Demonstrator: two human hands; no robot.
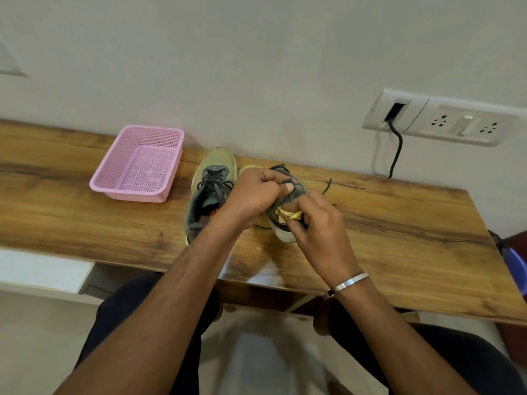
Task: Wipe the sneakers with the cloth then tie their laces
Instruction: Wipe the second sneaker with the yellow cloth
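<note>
I am working with two sneakers on the wooden table (pixel 399 238), both near the middle of the frame. The first sneaker (pixel 209 192) is sitting flat on its sole just left of centre, toe pointing to the wall, its dark laces (pixel 215 181) lying crossed over the tongue. The second sneaker (pixel 288 195) is just to its right, tilted onto its side so the pale sole edge is facing the lower part of the frame.

My left hand (pixel 255 192) is gripping that second sneaker from above, fingers curled over its upper and the thumb pressing on the grey side. My right hand (pixel 316 223) is pinching one yellow cloth (pixel 288 214), bunched small between fingers and thumb, and is holding it against the sneaker's side near the heel. A loose lace end (pixel 328 186) of this sneaker is trailing onto the table to the right of my hands.

One silver bangle (pixel 350 281) is circling my right wrist. One pink plastic basket (pixel 137 163) is standing on the table at centre left, apart from the sneakers. On the wall at the upper right, one socket panel (pixel 439 118) is showing, with one black cable (pixel 397 149) hanging from it down to the table's far edge.
</note>
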